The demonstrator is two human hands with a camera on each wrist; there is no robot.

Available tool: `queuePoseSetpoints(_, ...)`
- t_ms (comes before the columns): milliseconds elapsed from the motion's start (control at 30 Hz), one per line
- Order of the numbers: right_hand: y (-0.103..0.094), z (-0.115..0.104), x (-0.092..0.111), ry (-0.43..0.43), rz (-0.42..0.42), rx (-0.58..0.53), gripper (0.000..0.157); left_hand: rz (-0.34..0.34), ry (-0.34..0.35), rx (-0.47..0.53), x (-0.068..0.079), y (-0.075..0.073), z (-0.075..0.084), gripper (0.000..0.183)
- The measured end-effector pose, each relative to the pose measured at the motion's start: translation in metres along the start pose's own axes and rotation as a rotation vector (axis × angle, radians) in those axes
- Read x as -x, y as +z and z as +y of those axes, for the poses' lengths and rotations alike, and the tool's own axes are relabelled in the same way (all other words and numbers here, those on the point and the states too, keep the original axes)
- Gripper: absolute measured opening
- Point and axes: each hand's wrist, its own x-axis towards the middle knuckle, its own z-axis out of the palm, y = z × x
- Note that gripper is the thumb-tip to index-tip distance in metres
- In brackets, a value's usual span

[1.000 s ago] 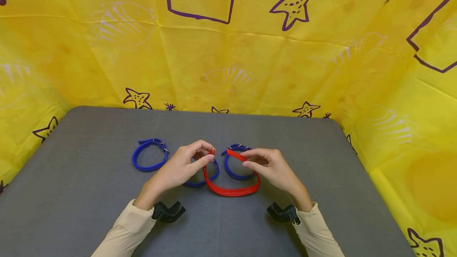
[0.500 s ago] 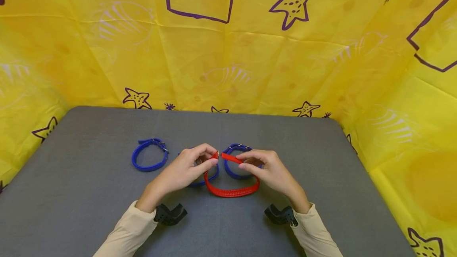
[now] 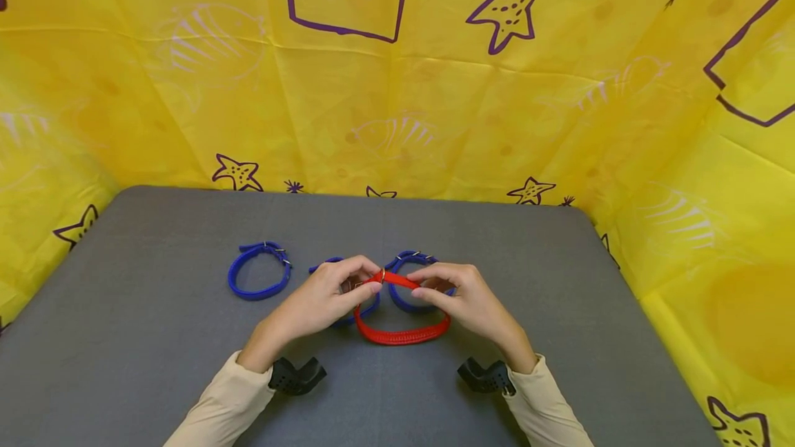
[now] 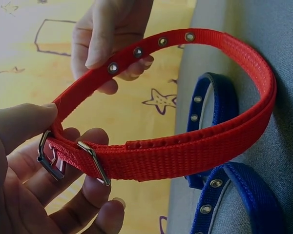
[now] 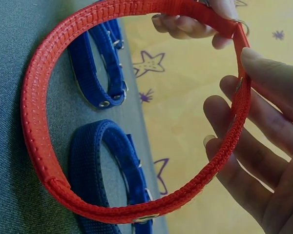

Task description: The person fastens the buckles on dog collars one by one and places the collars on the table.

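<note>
Both hands hold a red buckle collar (image 3: 402, 338) as a ring above the table. My left hand (image 3: 335, 295) pinches it beside the metal buckle (image 4: 50, 161); thumb on top, fingers underneath. The eyelet-punched strap is pinched by my right hand (image 3: 459, 292) between thumb and fingers, its tip reaching the buckle. In the left wrist view a metal loop (image 4: 94, 163) sits on the band past the buckle. Behind the hands lie two blue collars: one (image 3: 371, 308) partly covered by my left hand, the other (image 3: 406, 305) partly by my right hand and the red strap.
A third blue collar (image 3: 257, 294), buckled into a ring, lies to the left on the grey table (image 3: 155, 309). Yellow cloth (image 3: 397, 102) printed with starfish and fish stands behind the table and along its sides.
The strap tip and the buckle, apart before, now meet. My hands have come closer together, the left moving rightward and the right slightly leftward. The blue collars stay in place.
</note>
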Motion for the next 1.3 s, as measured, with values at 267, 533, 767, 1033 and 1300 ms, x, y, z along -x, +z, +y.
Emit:
queuePoseSetpoints(267, 0.002, -0.001, 0.001, -0.009, -0.011, 0.003, 0.019, -0.039, -0.012, 0.009, 0.001, -0.001, -0.001, 0.013)
queuePoseSetpoints(533, 0.002, -0.002, 0.001, -0.041, -0.018, 0.008, 0.018, -0.077, 0.003, -0.005, 0.000, -0.001, -0.001, 0.013)
queuePoseSetpoints(767, 0.004, -0.001, 0.000, -0.073, -0.012, 0.013, 0.018, -0.072, -0.004, -0.016, 0.000, 0.002, 0.000, 0.013)
queuePoseSetpoints(1033, 0.006, 0.000, 0.000, -0.076, -0.014, 0.022, 0.018, -0.070, -0.017, -0.012, -0.002, 0.007, 0.000, 0.013)
queuePoseSetpoints(1300, 0.008, -0.002, 0.000, -0.095, -0.043, 0.016, 0.024, -0.066, -0.017, -0.019, -0.002, 0.015, 0.000, 0.007)
